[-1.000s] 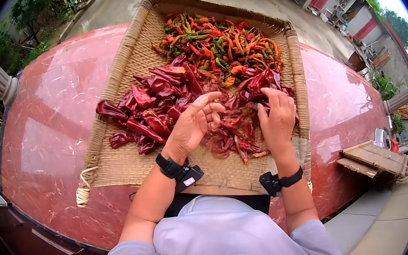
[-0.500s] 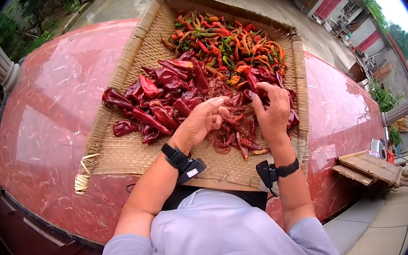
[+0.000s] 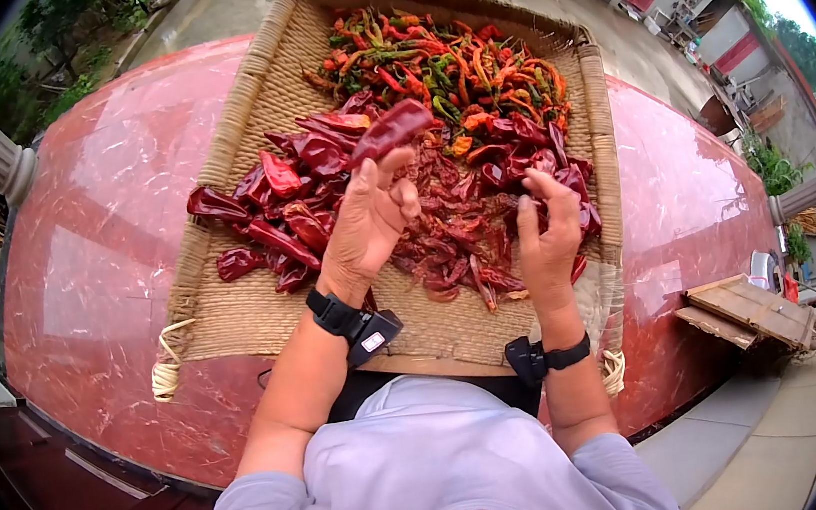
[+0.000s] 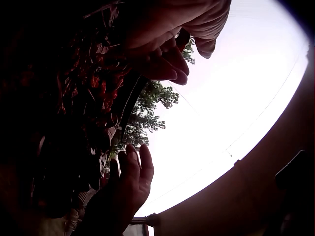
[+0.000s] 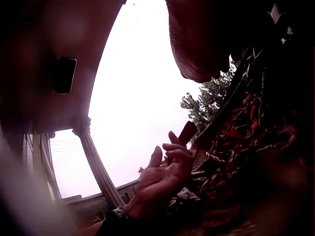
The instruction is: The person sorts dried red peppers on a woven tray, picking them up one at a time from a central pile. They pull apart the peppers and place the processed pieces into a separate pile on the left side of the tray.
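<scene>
Over the woven tray (image 3: 287, 97), a red pepper (image 3: 394, 130) is pinched by the left hand (image 3: 364, 225); the right hand (image 3: 552, 239), dimly lit up close, is apparently relaxed; sorting seems underway, careful placement called for

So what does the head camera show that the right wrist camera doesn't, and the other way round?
Of these two, only the head view shows the pink floor and wooden boards. Only the right wrist view shows the ceiling and a pillar's top. Both show the left hand holding a red pepper, the right hand, and heaped peppers.
</scene>
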A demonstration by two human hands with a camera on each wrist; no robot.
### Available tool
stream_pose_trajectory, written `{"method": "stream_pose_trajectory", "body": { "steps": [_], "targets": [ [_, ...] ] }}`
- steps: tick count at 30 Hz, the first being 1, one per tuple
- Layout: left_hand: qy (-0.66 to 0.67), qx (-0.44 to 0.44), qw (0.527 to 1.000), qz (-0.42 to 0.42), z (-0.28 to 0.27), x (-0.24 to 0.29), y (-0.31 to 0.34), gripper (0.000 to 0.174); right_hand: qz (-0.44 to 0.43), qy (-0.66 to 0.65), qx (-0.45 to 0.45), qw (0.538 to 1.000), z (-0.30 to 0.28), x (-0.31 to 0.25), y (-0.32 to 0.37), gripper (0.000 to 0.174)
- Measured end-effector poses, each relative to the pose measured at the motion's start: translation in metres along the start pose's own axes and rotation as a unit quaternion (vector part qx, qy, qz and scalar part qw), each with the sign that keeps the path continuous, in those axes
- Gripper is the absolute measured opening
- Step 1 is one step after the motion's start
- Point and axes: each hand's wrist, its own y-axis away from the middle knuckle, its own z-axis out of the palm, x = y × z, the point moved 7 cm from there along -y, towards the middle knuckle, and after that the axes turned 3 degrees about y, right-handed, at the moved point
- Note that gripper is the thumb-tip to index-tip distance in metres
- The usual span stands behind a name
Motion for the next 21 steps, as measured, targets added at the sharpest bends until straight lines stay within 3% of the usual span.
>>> {"method": "stream_pose_trajectory", "body": {
  "steps": [1, 2, 5, 8, 11, 12, 15, 16, 19, 21],
  "targets": [
    [0.014, 0.014, 0.999, 0.034, 0.009, 0.011, 0.000, 0.053, -0.010, 0.059, 0.042, 0.997, -0.013, 0.004, -0.005, 0.031],
    [-0.005, -0.015, 0.999, 0.047, 0.012, 0.018, 0.001, 0.079, 0.007, 0.095, 0.046, 0.994, -0.021, 0.012, -0.008, 0.034],
    [0.051, -0.014, 0.999, -0.007, 0.005, 0.010, 0.001, 0.086, 0.084, 0.199, 0.056, 0.975, -0.035, 0.042, -0.013, 0.039],
    [0.031, -0.025, 0.998, -0.041, 0.002, -0.002, 0.001, 0.074, 0.198, 0.193, 0.009, 0.961, -0.033, 0.073, -0.005, 0.037],
    [-0.011, -0.034, 0.997, -0.074, 0.011, -0.013, 0.004, 0.066, 0.278, -0.031, -0.005, 0.960, -0.023, 0.098, 0.006, 0.035],
    [-0.028, -0.048, 0.995, -0.088, 0.013, -0.016, 0.004, 0.065, 0.256, 0.022, 0.006, 0.966, -0.026, 0.095, 0.005, 0.027],
    [-0.088, -0.071, 0.985, -0.127, 0.013, -0.024, 0.006, 0.067, 0.154, -0.072, 0.070, 0.983, -0.035, 0.068, -0.003, 0.023],
    [-0.110, -0.076, 0.981, -0.140, 0.012, -0.028, 0.006, 0.068, 0.091, -0.036, 0.090, 0.991, -0.041, 0.043, -0.009, 0.020],
    [-0.170, -0.086, 0.966, -0.176, 0.020, -0.036, 0.011, 0.068, -0.043, -0.066, 0.020, 0.997, -0.029, -0.003, -0.016, 0.019],
    [-0.192, -0.102, 0.956, -0.199, 0.025, -0.040, 0.015, 0.069, -0.026, -0.136, -0.074, 0.988, -0.002, -0.019, -0.008, 0.019]
  ]
}}
